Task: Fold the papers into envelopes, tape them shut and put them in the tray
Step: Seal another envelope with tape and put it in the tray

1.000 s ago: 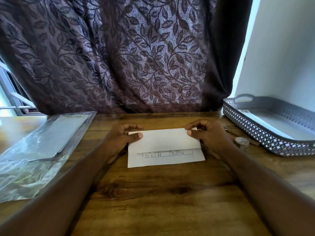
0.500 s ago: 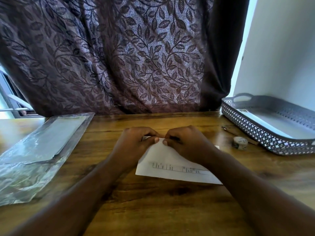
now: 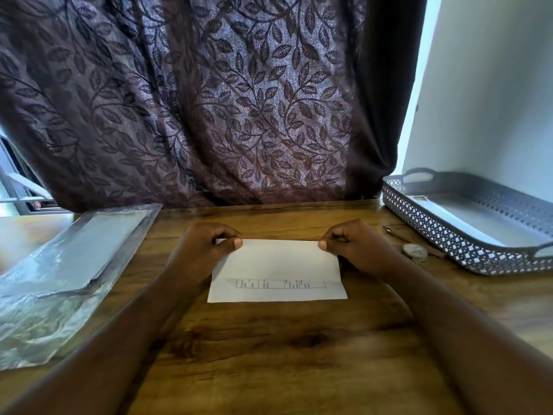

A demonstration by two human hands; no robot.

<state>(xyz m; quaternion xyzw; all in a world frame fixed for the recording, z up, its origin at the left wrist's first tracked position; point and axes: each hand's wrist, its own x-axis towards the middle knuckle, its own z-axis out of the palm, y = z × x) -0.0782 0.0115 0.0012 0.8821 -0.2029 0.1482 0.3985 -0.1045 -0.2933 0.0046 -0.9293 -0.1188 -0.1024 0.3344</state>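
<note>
A white folded paper point(image 3: 276, 265) lies flat on the wooden table, a row of printed boxes near its lower edge. My left hand point(image 3: 203, 250) pinches its far left corner between thumb and fingers. My right hand point(image 3: 353, 250) pinches the far right corner the same way. The grey perforated tray point(image 3: 449, 235) stands at the right, holding a white sheet or envelope point(image 3: 466, 220). A small roll of tape point(image 3: 414, 252) lies on the table between my right hand and the tray.
A clear plastic sleeve with paper inside point(image 3: 68, 265) lies at the left. A thin pen-like object point(image 3: 392, 231) rests near the tape. A dark leaf-patterned curtain point(image 3: 209, 100) hangs behind the table's far edge; a white wall stands at the right.
Half a second ago both hands were together at the middle of the paper's top edge; they have slid apart to its corners, and the paper lies straight again.
</note>
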